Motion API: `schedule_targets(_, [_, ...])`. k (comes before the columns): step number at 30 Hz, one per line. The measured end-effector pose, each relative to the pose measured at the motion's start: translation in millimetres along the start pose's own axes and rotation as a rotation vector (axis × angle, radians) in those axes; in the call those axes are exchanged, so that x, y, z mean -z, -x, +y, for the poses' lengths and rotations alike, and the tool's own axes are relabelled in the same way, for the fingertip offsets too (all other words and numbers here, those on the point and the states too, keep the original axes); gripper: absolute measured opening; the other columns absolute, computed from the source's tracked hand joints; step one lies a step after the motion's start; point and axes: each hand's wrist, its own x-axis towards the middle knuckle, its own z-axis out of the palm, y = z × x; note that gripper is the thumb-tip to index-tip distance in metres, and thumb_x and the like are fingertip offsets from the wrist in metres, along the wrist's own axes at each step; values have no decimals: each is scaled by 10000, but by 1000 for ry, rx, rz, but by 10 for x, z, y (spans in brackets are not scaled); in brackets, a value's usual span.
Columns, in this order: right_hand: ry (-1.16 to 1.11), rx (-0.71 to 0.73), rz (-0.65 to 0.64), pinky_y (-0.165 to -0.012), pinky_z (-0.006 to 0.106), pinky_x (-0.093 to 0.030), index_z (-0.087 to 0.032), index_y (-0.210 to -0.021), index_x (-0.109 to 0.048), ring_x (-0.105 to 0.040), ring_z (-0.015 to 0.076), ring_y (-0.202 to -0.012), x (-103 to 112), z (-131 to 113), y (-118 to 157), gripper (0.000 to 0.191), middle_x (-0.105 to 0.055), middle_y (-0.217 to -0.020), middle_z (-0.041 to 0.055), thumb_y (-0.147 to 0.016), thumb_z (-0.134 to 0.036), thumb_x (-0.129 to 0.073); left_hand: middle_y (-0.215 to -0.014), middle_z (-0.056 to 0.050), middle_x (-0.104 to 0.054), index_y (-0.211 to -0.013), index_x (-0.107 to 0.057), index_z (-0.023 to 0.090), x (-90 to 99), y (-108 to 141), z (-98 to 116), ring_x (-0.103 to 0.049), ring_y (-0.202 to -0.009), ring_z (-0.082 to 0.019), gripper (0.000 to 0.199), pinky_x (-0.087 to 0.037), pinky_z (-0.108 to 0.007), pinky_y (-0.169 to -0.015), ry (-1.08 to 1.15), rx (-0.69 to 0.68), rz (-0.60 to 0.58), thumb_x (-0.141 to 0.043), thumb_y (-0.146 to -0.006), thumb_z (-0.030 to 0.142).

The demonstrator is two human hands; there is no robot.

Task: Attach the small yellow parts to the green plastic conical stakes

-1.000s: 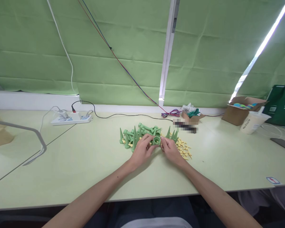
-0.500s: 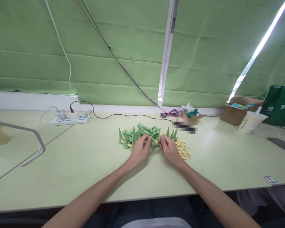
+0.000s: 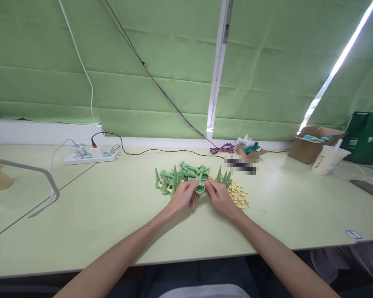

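Pale table [image 3: 112,227] spread across the near side; sticker [image 3: 353,234] stuck near its right edge. Power strip [image 3: 91,157] set far left; cup [image 3: 325,163], cardboard box [image 3: 304,149] and green bag [image 3: 368,145] placed far right. Far wall covered by green blinds [image 3: 174,49], split by a white strip [image 3: 216,74].

Green cone [image 3: 200,185] held at centre, between the hands: hollow, round open end turned near, narrow tip pointed far. Gripped by left hand [image 3: 182,196]; right hand [image 3: 220,196] bent at the rim's right, grip can't be told. Green cones [image 3: 175,178] heaped beyond, some stood upright; yellow pieces [image 3: 238,193] scattered right.
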Motion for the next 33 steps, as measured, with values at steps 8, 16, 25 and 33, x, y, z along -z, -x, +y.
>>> schedule_targets(8, [52, -15, 11, -565, 260, -294, -214, -696, -367, -383, 126, -544, -5, 38, -4, 347, -413, -602, -40, -1013, -351, -336, -552, -19, -585, -640, -525, 148, 12, -6, -31, -483, -364, -96, 554, -361, -220, -352, -54, -50, -53, -412, -892, 628])
schedule_targets(16, [64, -18, 16, -564, 265, -292, -214, -688, -365, -389, 128, -547, 3, 51, 4, 359, -427, -606, -34, -1015, -358, -330, -514, -27, -576, -586, -537, 147, 14, 12, -26, -490, -376, -106, 588, -380, -230, -385, -78, -68, -69, -404, -892, 631])
schedule_targets(25, [62, -12, 23, -564, 268, -301, -210, -677, -396, -430, 131, -549, 3, 66, 0, 369, -477, -606, -22, -1014, -345, -332, -430, -7, -517, -573, -539, 160, 17, 15, -27, -486, -364, -116, 584, -374, -244, -420, -86, -82, -99, -400, -896, 627])
schedule_targets(33, [62, -32, 23, -561, 269, -305, -211, -670, -399, -426, 130, -538, 0, 82, 7, 388, -467, -590, -26, -1017, -366, -323, -457, 25, -533, -718, -542, 166, 7, 35, -27, -458, -358, -105, 498, -356, -238, -429, -136, -134, -97, -394, -916, 598])
